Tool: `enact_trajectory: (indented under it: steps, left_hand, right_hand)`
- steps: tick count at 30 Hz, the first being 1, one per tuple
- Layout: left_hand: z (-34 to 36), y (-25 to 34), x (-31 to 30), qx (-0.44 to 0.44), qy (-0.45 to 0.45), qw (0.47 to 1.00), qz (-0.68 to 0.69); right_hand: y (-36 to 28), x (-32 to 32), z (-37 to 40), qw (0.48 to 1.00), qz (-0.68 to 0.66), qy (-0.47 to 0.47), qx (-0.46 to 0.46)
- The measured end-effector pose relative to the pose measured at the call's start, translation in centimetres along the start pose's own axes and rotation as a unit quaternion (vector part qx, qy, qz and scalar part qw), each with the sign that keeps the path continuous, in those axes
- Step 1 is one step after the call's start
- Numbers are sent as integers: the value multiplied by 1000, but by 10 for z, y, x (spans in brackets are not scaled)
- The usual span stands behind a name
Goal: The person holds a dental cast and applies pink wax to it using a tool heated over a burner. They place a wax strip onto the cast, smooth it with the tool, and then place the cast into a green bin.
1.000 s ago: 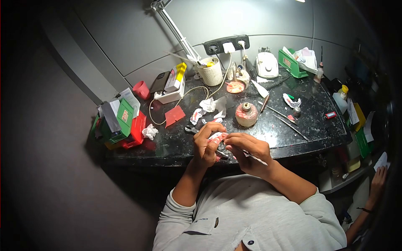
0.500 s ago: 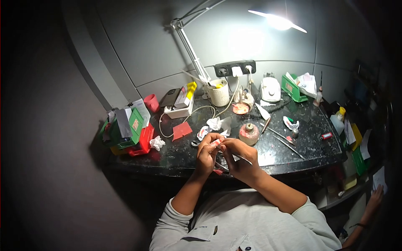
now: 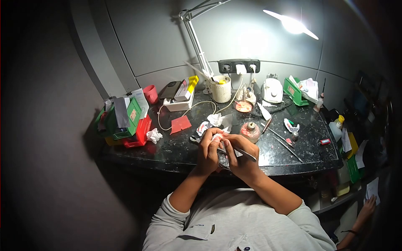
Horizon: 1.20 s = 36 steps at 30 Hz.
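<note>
At the front of the black bench, my left hand point(image 3: 207, 149) is closed around a small red-and-white piece point(image 3: 217, 137), which looks like a dental wax piece. Fingers hide most of it. My right hand point(image 3: 244, 161) grips a slim metal carving tool point(image 3: 247, 154), its handle jutting out to the right. The tool's working end is hidden between the hands, which meet at the piece. Just beyond them stands a round glass spirit burner point(image 3: 250, 133) with reddish contents. Crumpled white paper point(image 3: 215, 120) and a red wax sheet point(image 3: 181, 124) lie to the left.
Several metal tools, including a long one point(image 3: 287, 149), and a white horseshoe-shaped dental piece point(image 3: 291, 125) lie right. Green bins point(image 3: 128, 121), a white holder point(image 3: 220, 93), a phone point(image 3: 171, 90) and a lamp point(image 3: 293, 26) surround the bench. Another person's hand point(image 3: 368, 206) holds paper.
The view has shifted slightly. My right hand has turned a little, and more of the metal tool's handle shows. Both hands keep their hold near the piece.
</note>
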<state>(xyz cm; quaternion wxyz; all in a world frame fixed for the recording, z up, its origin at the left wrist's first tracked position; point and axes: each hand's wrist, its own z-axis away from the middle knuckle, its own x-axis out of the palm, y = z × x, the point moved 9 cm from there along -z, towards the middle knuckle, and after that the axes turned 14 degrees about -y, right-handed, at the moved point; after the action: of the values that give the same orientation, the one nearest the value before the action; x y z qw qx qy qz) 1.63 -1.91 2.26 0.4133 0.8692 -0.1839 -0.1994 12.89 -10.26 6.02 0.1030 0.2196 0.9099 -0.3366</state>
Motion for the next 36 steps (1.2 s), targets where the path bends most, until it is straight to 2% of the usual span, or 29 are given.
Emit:
enact_trajectory:
  steps: [1, 8, 10, 14, 16, 21, 23, 25, 29, 31, 33, 35, 36]
  left_hand:
    - [0, 6, 0, 12, 1, 999, -52]
    - [0, 7, 0, 21, 0, 999, -43]
    - [1, 2, 1, -15, -3, 1000, -10]
    - [1, -6, 0, -18, -1, 999, 33]
    - [0, -4, -3, 19, 18, 999, 20]
    - [0, -3, -1, 3, 9, 1000, 29]
    - [0, -6, 0, -6, -1, 999, 33]
    - [0, -17, 2, -17, 2, 996, 87]
    - [-1, -20, 6, -37, -35, 994, 94]
    - [-1, -28, 15, -79, -76, 964, 242]
    - [-1, -30, 15, -91, -97, 956, 261]
    - [0, -32, 23, -109, -150, 935, 302]
    - [2, -35, 23, -129, -149, 931, 309]
  right_hand:
    - [-1, -1, 0, 1000, -3, 1, 4]
    - [-5, 0, 0, 1000, -5, 8, -4]
    - [-1, 5, 3, 1000, -3, 8, -13]
    - [-8, 7, 4, 998, 41, 3, -57]
    - [-7, 8, 4, 997, 44, 3, -60]
    - [-3, 8, 8, 998, 28, 5, -59]
    - [6, 1, 12, 998, 26, 35, -42]
    - [8, -7, 12, 998, 18, 56, -27]
    - [7, -26, 15, 997, 23, 78, -8]
    - [3, -33, 15, 995, 57, 75, -19]
    - [8, -35, 16, 998, 38, 46, 4]
    - [-1, -27, 9, 998, 34, -29, -34]
    - [2, -21, 9, 998, -1, -57, -39]
